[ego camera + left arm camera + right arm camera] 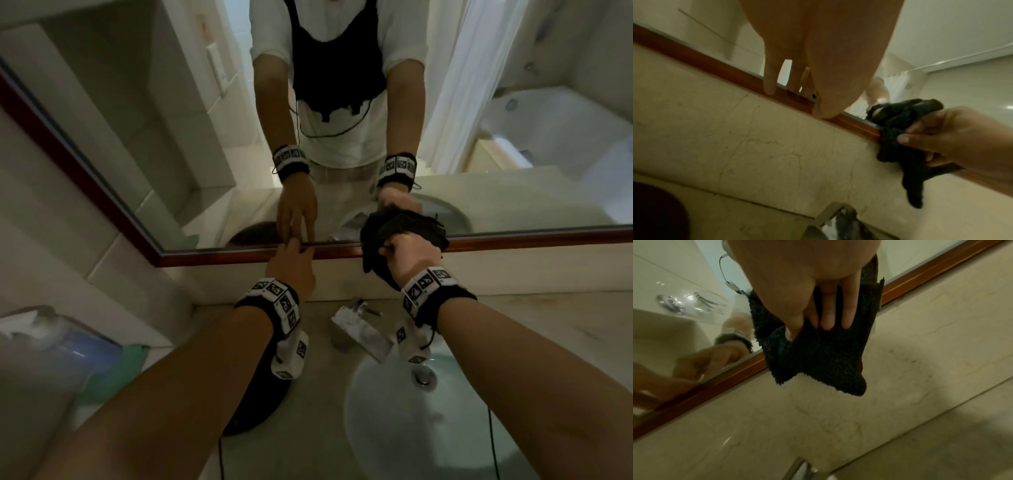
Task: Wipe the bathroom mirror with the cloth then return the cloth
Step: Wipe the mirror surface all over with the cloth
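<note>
One dark cloth [394, 236], bunched in the right hand's [411, 255] clenched grip, straddles the mirror's [171, 137] bottom frame [513, 240], glass lying toward 12 o'clock; left hand [291, 263] (fingers straight, holding nothing) rests on the frame at 9 o'clock.

Both arms extended forward; left hand [293, 263] fingers straight, right hand [409, 255] fingers curled, gripping.

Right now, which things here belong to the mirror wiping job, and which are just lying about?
In the job: dark cloth, right hand gripping it, mirror, left hand touching its wooden frame.

Lying about: faucet, sink basin, tissue box.
</note>
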Motion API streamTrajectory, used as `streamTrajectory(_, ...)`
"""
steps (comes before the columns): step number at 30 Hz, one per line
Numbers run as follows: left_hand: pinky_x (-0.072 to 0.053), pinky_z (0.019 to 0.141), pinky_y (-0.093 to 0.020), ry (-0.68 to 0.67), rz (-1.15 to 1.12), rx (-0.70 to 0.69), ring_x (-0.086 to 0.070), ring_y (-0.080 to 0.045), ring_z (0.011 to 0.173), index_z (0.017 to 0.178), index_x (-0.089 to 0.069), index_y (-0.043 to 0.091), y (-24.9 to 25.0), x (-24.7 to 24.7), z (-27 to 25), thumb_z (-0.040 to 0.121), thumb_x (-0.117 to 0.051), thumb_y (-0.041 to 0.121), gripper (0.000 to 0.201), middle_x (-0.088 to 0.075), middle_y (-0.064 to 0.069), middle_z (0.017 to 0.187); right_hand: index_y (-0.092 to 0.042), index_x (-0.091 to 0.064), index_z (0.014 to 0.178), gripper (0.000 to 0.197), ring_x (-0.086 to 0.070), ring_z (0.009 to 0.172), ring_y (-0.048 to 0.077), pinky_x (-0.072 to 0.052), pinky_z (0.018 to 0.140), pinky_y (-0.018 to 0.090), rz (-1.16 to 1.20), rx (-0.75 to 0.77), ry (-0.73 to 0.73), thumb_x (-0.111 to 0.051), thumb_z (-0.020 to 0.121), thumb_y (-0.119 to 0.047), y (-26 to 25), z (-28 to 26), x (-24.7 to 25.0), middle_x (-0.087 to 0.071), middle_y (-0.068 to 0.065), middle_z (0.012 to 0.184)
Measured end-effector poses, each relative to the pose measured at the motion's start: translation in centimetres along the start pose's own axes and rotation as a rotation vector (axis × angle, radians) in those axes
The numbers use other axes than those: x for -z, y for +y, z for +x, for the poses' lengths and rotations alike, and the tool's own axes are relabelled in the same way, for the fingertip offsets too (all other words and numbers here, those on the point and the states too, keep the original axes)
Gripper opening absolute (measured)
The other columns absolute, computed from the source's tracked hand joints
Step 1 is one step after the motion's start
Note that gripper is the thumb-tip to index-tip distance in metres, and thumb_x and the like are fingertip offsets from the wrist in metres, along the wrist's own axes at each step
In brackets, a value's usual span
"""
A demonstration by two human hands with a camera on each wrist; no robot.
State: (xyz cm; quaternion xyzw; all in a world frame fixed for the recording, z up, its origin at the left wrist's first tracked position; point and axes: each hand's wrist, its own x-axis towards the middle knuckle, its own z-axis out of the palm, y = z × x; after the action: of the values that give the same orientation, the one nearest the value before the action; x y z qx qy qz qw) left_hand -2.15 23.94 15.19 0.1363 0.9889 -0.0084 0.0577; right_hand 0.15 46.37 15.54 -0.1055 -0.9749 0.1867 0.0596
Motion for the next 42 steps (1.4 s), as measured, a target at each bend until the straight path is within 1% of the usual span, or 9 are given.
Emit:
streamTrajectory(3,-0.047,0.097,-0.041,0.01,0.047,0.071,-0.046,-0.032,0.12,0.143,-0.047,0.019,1.2,0.1,0.3,0.096,-0.049,0.021,0.047,-0.039,-0.013,0.137,-0.029,-0.075,0.08,0.006,-0.065,0.086,0.018,-0.056,0.073,0.033,-0.008,0.007,-0.02,-0.071,0.079,-0.033,2.5,-0.4,2.0,-0.069,-0.006,0.083)
streamTrajectory(7,-0.044,0.1,-0.041,-0.122,0.133,0.157,-0.046,-0.033,0.124,0.14,-0.05,0.018,2.2,1.6,1.3,0.097,-0.046,0.023,0.043,-0.037,-0.011,0.142,-0.028,-0.071,0.083,0.007,-0.064,0.092,0.025,-0.053,0.076,0.035,-0.02,-0.03,-0.019,-0.068,0.084,-0.033,5.7,-0.5,3.5,-0.068,-0.001,0.093)
streamTrajectory(13,-0.044,0.102,-0.041,-0.168,0.153,0.155,-0.045,-0.032,0.123,0.14,-0.05,0.021,2.0,2.1,1.5,0.093,-0.05,0.025,0.046,-0.039,-0.009,0.136,-0.029,-0.067,0.08,0.008,-0.061,0.09,0.024,-0.046,0.073,0.031,-0.025,-0.075,-0.041,-0.066,0.087,-0.034,8.4,-0.3,4.8,-0.065,0.0,0.09)
streamTrajectory(16,-0.043,0.103,-0.039,-0.139,0.155,0.102,-0.045,-0.032,0.121,0.144,-0.044,0.022,1.4,1.9,1.2,0.093,-0.049,0.026,0.052,-0.038,-0.01,0.138,-0.024,-0.071,0.088,0.009,-0.06,0.093,0.024,-0.043,0.075,0.031,-0.053,-0.079,-0.026,-0.066,0.089,-0.031,8.0,-0.3,4.9,-0.06,0.0,0.087)
streamTrajectory(20,-0.041,0.103,-0.037,-0.069,0.116,0.03,-0.043,-0.031,0.12,0.146,-0.041,0.021,0.4,1.0,0.7,0.091,-0.051,0.026,0.056,-0.038,-0.012,0.137,-0.024,-0.073,0.084,0.006,-0.059,0.086,0.02,-0.048,0.077,0.031,-0.068,-0.106,-0.003,-0.073,0.083,-0.03,6.8,0.0,4.0,-0.064,-0.004,0.086)
streamTrajectory(28,-0.044,0.102,-0.043,-0.035,0.067,-0.005,-0.036,-0.035,0.126,0.15,-0.035,0.018,-0.2,0.3,0.3,0.091,-0.056,0.024,0.063,-0.033,-0.013,0.141,-0.019,-0.074,0.1,0.018,-0.059,0.109,0.025,-0.043,0.093,0.032,-0.025,0.071,0.029,-0.064,0.091,-0.031,-1.0,-0.1,-0.5,-0.067,0.005,0.112)
streamTrajectory(31,-0.045,0.101,-0.043,-0.04,0.079,-0.015,-0.032,-0.036,0.129,0.152,-0.031,0.017,-0.4,0.2,0.1,0.089,-0.059,0.022,0.069,-0.029,-0.013,0.144,-0.024,-0.072,0.094,0.018,-0.062,0.1,0.023,-0.048,0.085,0.032,-0.01,0.174,0.025,-0.066,0.086,-0.038,-4.0,-0.2,-2.2,-0.068,0.001,0.103)
streamTrajectory(34,-0.047,0.1,-0.044,-0.053,0.072,-0.026,-0.029,-0.037,0.133,0.153,-0.027,0.016,-0.2,0.1,-0.1,0.087,-0.062,0.021,0.075,-0.026,-0.013,0.146,-0.025,-0.071,0.096,0.017,-0.064,0.095,0.025,-0.052,0.079,0.033,-0.038,0.134,-0.027,-0.063,0.088,-0.038,-4.4,-0.1,-1.7,-0.067,0.0,0.1)
streamTrajectory(42,-0.046,0.1,-0.049,-0.156,0.08,0.061,-0.03,-0.037,0.133,0.154,-0.024,0.018,0.7,1.1,0.0,0.089,-0.061,0.028,0.075,-0.022,-0.013,0.149,-0.028,-0.07,0.104,0.021,-0.064,0.095,0.026,-0.055,0.083,0.038,-0.096,0.142,-0.133,-0.061,0.089,-0.04,-2.6,0.9,-1.2,-0.068,0.0,0.103)
